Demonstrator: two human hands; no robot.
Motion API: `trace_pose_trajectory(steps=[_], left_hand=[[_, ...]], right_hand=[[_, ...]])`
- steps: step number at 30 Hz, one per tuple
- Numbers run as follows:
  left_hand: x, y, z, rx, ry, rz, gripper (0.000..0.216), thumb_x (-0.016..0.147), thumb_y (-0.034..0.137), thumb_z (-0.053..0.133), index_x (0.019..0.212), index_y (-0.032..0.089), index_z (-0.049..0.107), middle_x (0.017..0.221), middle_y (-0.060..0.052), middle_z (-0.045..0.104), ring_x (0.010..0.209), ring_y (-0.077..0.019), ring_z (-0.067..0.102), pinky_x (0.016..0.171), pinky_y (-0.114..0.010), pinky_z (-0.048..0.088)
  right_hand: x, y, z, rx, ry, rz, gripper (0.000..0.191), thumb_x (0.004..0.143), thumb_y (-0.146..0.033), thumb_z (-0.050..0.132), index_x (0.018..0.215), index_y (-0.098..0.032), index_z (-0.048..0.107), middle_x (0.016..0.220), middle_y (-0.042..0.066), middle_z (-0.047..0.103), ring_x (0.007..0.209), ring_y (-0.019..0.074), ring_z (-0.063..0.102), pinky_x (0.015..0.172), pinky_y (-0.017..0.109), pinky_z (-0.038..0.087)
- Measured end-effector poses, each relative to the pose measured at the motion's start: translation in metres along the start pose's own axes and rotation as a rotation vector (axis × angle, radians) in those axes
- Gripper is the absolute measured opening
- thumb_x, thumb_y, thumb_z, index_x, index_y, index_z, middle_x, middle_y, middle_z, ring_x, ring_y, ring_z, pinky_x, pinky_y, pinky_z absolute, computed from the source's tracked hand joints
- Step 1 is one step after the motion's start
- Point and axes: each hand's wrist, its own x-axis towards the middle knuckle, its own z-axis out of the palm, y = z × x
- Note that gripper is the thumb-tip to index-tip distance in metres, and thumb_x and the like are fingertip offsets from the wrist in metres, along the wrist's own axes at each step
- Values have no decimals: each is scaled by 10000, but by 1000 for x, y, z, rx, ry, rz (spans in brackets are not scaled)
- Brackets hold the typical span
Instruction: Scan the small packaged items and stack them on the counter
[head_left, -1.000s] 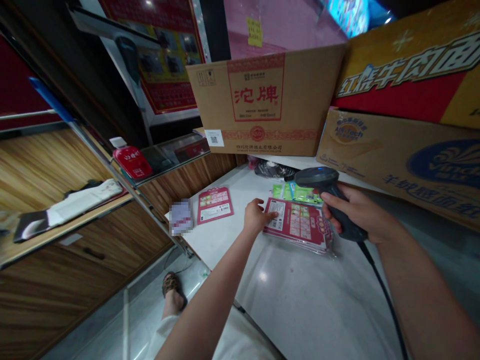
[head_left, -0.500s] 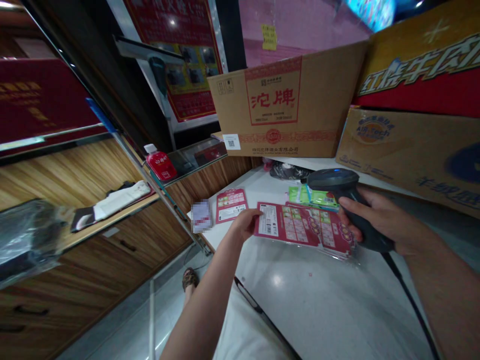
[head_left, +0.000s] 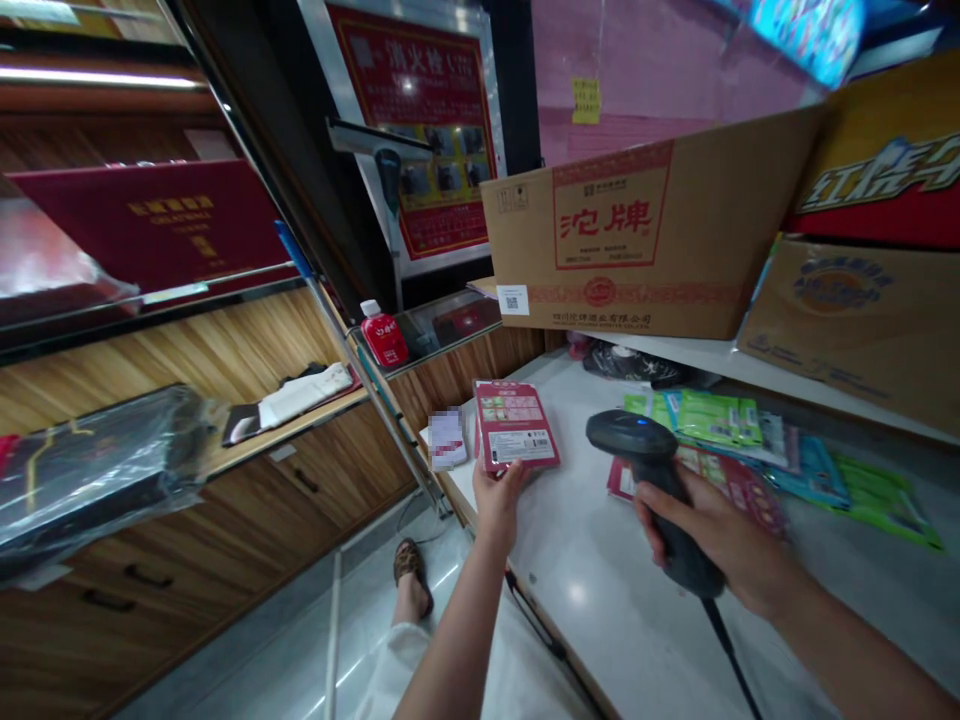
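Note:
My left hand (head_left: 499,505) pinches the lower edge of a dark-pink flat packet (head_left: 516,415), which has a white barcode label and small pictures on it. In my right hand (head_left: 739,550) is a black corded barcode scanner (head_left: 637,440), its head pointing left with a blue light on top. Under and behind the scanner lie more dark-pink packets (head_left: 754,490) on the white counter (head_left: 570,540), partly covered by my right hand. Green packets (head_left: 712,415) and a blue packet (head_left: 817,475) rest beyond them.
A cardboard carton (head_left: 622,240) stands at the back, with more boxes (head_left: 862,300) to its right. A red bottle (head_left: 384,335) is on the ledge. A small white stack (head_left: 448,438) sits at the counter's left edge. Wooden drawers (head_left: 247,510) line the left side.
My left hand has left the right-hand pink packets and taken hold of the one at the left. My right hand has moved down with the scanner. The view has shifted left.

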Motion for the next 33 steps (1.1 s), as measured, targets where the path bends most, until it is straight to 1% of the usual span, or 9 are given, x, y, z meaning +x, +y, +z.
trace_pose_trajectory(steps=[3, 6, 9, 14, 19, 25, 29, 33], left_hand=[[-1, -3, -1, -7, -8, 42, 552, 572, 283, 843, 1043, 177, 574, 958, -48, 695, 832, -176, 682, 754, -323, 566], [-2, -4, -2, -25, -10, 45, 524, 590, 273, 833, 1039, 190, 576, 976, -41, 694, 852, -176, 681, 770, -334, 569], [-2, -5, -2, -28, -18, 62, 498, 609, 265, 822, 1040, 197, 581, 976, -36, 696, 860, -173, 680, 791, -344, 567], [-2, -5, -1, -33, -29, 82, 491, 617, 252, 819, 1045, 196, 585, 977, -46, 699, 864, -173, 679, 806, -344, 561], [-3, -4, 1, -18, -25, 70, 500, 609, 248, 817, 1051, 202, 586, 985, -44, 697, 865, -171, 677, 805, -343, 558], [-3, -5, 1, 6, -42, 113, 455, 629, 223, 796, 1042, 204, 606, 945, -26, 695, 786, -129, 669, 748, -271, 538], [-3, -4, 1, 0, -24, 96, 498, 612, 244, 811, 1059, 200, 597, 962, -40, 701, 839, -159, 674, 784, -312, 547], [-5, -2, 1, 14, -59, 69, 502, 613, 281, 816, 1053, 184, 595, 972, -56, 700, 869, -183, 679, 809, -355, 558]], right_hand=[[5, 17, 10, -13, -1, 32, 436, 731, -563, 688, 945, -223, 519, 595, -92, 542, 400, 64, 459, 355, 184, 387], [10, 28, 12, -12, 15, 42, 440, 757, -556, 668, 1003, -223, 519, 590, -97, 528, 388, 56, 445, 339, 173, 374], [12, 32, 14, 17, 32, 73, 459, 751, -552, 673, 1025, -214, 525, 577, -99, 516, 382, 53, 439, 333, 170, 374], [8, 34, 18, 29, 44, 92, 455, 726, -562, 689, 962, -210, 523, 558, -103, 502, 371, 43, 416, 326, 164, 364], [8, 32, 19, 43, 40, 90, 467, 717, -562, 696, 974, -212, 523, 548, -109, 505, 370, 46, 424, 327, 161, 364], [9, 30, 20, 51, 59, 104, 436, 728, -549, 691, 955, -216, 524, 548, -106, 515, 373, 50, 435, 332, 162, 368], [8, 30, 19, 40, 66, 98, 438, 733, -550, 685, 971, -215, 532, 548, -105, 513, 373, 53, 440, 332, 164, 367], [7, 29, 18, 43, 69, 64, 441, 738, -549, 688, 980, -212, 539, 557, -101, 518, 379, 52, 439, 334, 164, 372]])
